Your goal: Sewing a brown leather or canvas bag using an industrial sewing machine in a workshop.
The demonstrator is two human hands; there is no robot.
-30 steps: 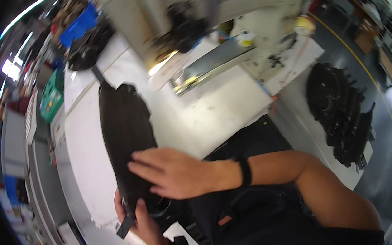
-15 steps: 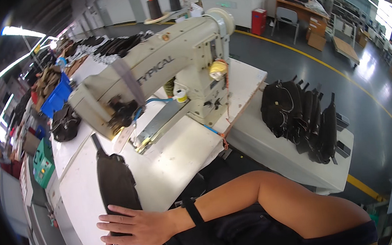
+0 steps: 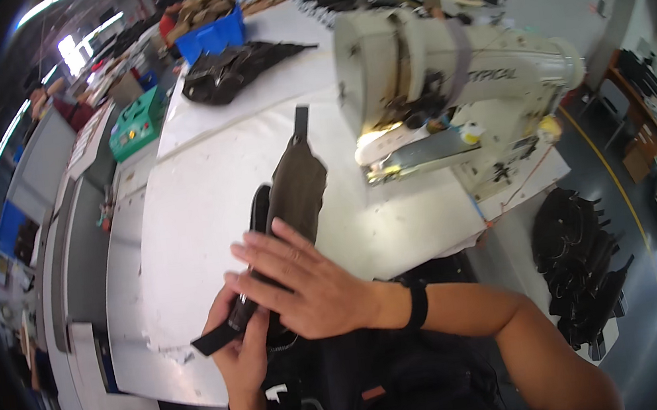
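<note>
We have the dark cloth piece [image 3: 299,186] in both hands, in front of us by the near side of the white table [image 3: 191,195]. Its far end, with a short strap [image 3: 301,120], points away from us, over the table. We can't tell if that end touches the table or hangs just above it.

Our left hand [image 3: 238,334] pinches the near end, thumb on one side and fingers on the other, close to the loose black strap [image 3: 213,341]. Some of those fingers are hidden. Our right hand [image 3: 305,283] lies across the middle, fingers long and a little spread. We can't tell how hard it pushes.

To do this well, we think the left hand should hold snug, so the near end can't slip. The right hand should be soft and flat, so it makes no new wrinkles. A slim black part [image 3: 260,204] lies along the left side of the brown cloth, so we should take care not to bend or trap it. The near strap could get caught under our fingers, so it is best left sticking out. The sewing machine [image 3: 370,64] is off to the right, and we do well to keep the far end away from it.
</note>
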